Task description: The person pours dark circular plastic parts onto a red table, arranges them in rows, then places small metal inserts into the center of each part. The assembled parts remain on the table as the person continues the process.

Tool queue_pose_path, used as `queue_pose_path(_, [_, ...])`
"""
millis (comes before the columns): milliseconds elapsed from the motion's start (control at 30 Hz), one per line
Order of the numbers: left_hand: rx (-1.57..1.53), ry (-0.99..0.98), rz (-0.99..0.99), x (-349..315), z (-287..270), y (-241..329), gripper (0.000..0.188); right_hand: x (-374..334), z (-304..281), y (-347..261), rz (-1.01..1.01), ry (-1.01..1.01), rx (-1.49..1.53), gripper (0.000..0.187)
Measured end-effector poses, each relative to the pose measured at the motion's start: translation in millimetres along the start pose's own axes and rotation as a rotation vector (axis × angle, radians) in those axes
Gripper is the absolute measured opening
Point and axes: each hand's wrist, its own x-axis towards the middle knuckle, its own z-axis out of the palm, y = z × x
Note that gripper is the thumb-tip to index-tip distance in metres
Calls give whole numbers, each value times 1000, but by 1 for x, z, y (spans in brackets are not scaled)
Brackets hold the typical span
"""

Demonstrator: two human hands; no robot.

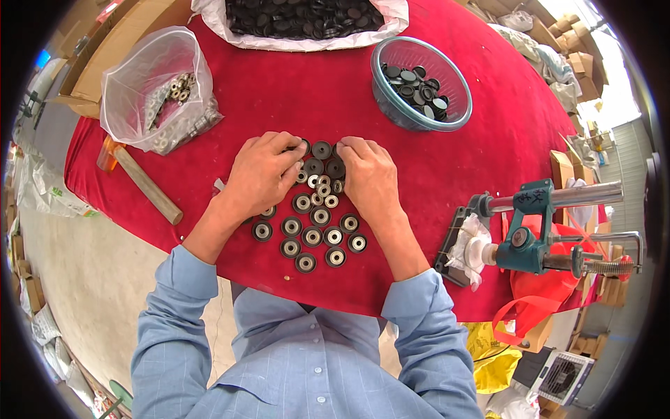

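Observation:
My left hand (pixel 262 167) has its fingers curled, with the tips at a small black disc at the far left of a cluster. Opposite it, my right hand (pixel 370 178) also curls inward, its fingertips on another black disc mostly hidden beneath them. Between the hands lie black round discs (pixel 322 150) with holes in their centres. Small shiny metal bearings (pixel 323 190) sit loose just nearer to me. Closer to the table edge are several black rings with metal bearings in their centres (pixel 312 236), spread flat on the red cloth (pixel 272 91).
A clear plastic bag (pixel 157 91) holds metal bearings at the left, near a wooden-handled tool (pixel 146 185). A clear tub (pixel 422 115) and a white sack (pixel 307 45) contain black discs. A green hand press (pixel 534 227) stands at the right.

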Motion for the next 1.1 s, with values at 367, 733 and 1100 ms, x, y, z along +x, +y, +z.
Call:
queue_pose_path(367, [-13,11,-3,-4,1,-2,34,-7,-1,-2,19,-13,-36,26])
queue_pose_path(733, [-35,30,-7,-6,5,-5,32,-10,2,-4,15,11,-71,23])
queue_pose_path(1100, [-119,-39,76,-11,-10,1,37,-5,-21,-3,66,-131,24,36])
